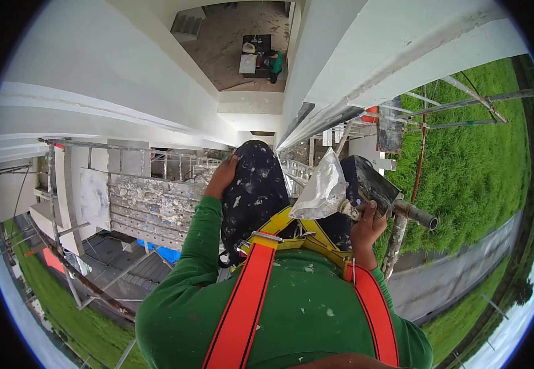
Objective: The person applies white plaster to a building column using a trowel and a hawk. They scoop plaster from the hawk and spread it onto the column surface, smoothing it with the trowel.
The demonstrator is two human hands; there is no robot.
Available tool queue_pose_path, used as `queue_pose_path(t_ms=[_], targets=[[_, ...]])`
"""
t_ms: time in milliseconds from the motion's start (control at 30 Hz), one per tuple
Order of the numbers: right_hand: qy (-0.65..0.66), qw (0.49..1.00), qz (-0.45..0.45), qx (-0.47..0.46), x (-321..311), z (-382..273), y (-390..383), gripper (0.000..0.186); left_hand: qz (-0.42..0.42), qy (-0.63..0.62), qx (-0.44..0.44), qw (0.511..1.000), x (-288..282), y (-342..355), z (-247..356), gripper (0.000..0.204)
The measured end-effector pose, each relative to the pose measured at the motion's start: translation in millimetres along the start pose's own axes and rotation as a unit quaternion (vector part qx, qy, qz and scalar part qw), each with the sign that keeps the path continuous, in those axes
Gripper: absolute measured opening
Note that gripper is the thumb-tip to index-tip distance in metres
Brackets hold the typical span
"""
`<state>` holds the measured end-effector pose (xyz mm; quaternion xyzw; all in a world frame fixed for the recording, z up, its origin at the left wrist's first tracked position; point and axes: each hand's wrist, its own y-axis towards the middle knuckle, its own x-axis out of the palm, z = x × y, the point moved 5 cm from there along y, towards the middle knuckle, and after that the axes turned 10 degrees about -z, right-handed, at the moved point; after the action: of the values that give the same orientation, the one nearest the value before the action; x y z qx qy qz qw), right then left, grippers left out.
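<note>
Left hand (222,176) is resting on the left knee (254,175); cannot tell finger spread. Right hand (369,229) is curling around the silvery, trowel-like tool (321,187), over the right leg (339,231). Seemingly pausing; shifting it calls for clearing the pipe (419,215).

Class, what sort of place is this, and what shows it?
Probably a building site, high up: metal scaffolding near pale walls, grass below, and a red-and-yellow safety harness being worn.
</note>
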<state>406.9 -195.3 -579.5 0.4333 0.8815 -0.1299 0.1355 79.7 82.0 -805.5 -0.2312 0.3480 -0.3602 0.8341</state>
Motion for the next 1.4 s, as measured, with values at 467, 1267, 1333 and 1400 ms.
queue_pose_path(t_ms=[467,1267,1333,1400], targets=[[-0.005,0.999,0.023,-0.031,18.3,-11.0,4.3,0.031,-0.394,-0.139,0.264,0.869,119.3,-169.7,254.8,0.063],[0.484,0.837,-0.166,0.193,-0.3,-72.5,29.7,0.026,0.194,0.056,0.474,0.857,22.9,-102.0,232.9,0.015],[0.505,0.801,-0.216,0.239,9.4,-80.9,25.2,0.027,0.161,0.085,0.466,0.866,9.3,-100.3,236.7,0.021],[0.502,0.772,-0.28,0.27,14.0,-78.5,25.9,0.023,0.141,0.113,0.478,0.859,3.6,-101.8,239.6,0.026]])
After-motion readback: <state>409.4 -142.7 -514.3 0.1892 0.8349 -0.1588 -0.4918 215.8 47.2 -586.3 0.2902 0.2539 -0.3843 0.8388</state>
